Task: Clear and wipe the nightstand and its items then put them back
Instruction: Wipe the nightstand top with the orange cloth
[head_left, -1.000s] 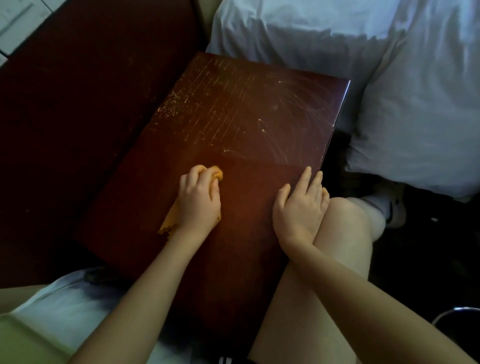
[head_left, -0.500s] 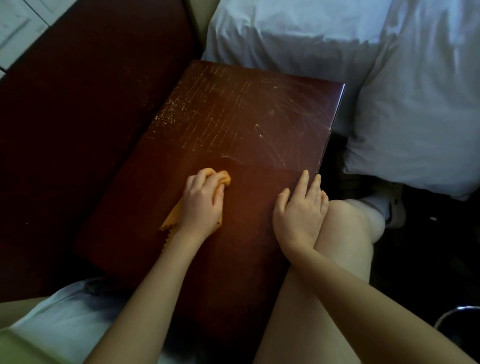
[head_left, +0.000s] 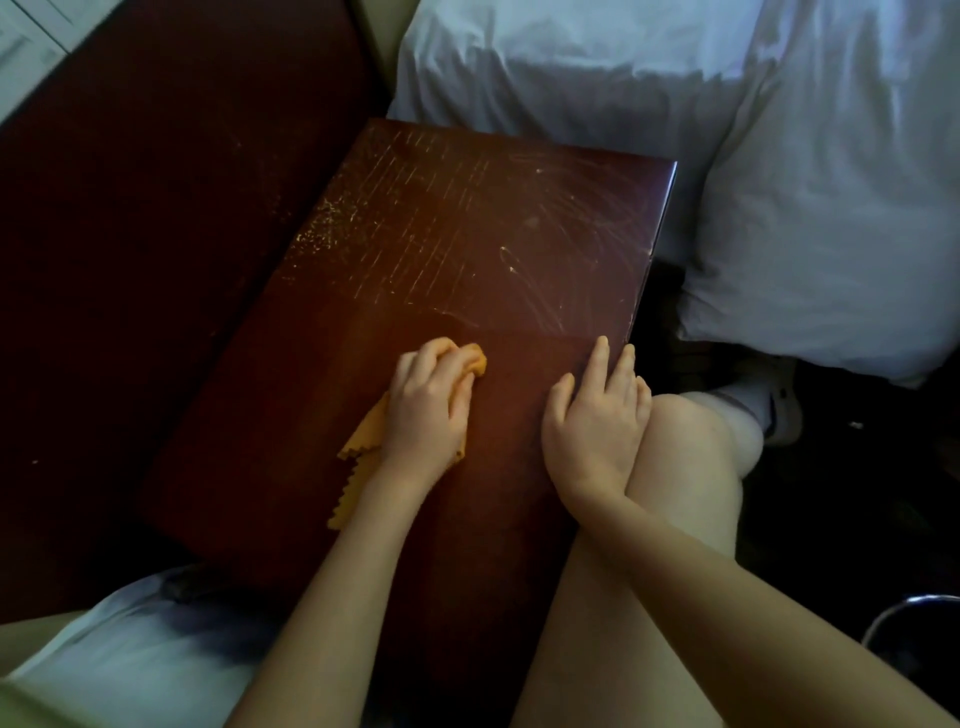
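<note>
- Gripping a bunched orange cloth (head_left: 363, 447), the left hand (head_left: 428, 410) presses it onto the nightstand (head_left: 467, 249) around the middle of its top. The fingers curl over the wad, and a lump of it pokes out past the fingertips.
- The cloth's zigzag-cut edge trails back beside the left wrist, toward the near left edge.
- The right hand (head_left: 597, 421) lies flat on the top just inside the right edge, fingers straight and slightly spread, grasping nothing. Its wrist rests against a bare knee (head_left: 691, 452).
- The nightstand is glossy, dark reddish wood. Pale streaks and specks cover its far half, thickest along the far left edge, with curved scuffs toward the far right corner. The near half looks smooth and dark.
- White bedding (head_left: 779, 208) lies past the far and right edges.
- A dark wooden panel (head_left: 156, 260) runs along the left edge.
- A foot in a white sock (head_left: 748, 402) shows beyond the knee, right of the nightstand.
</note>
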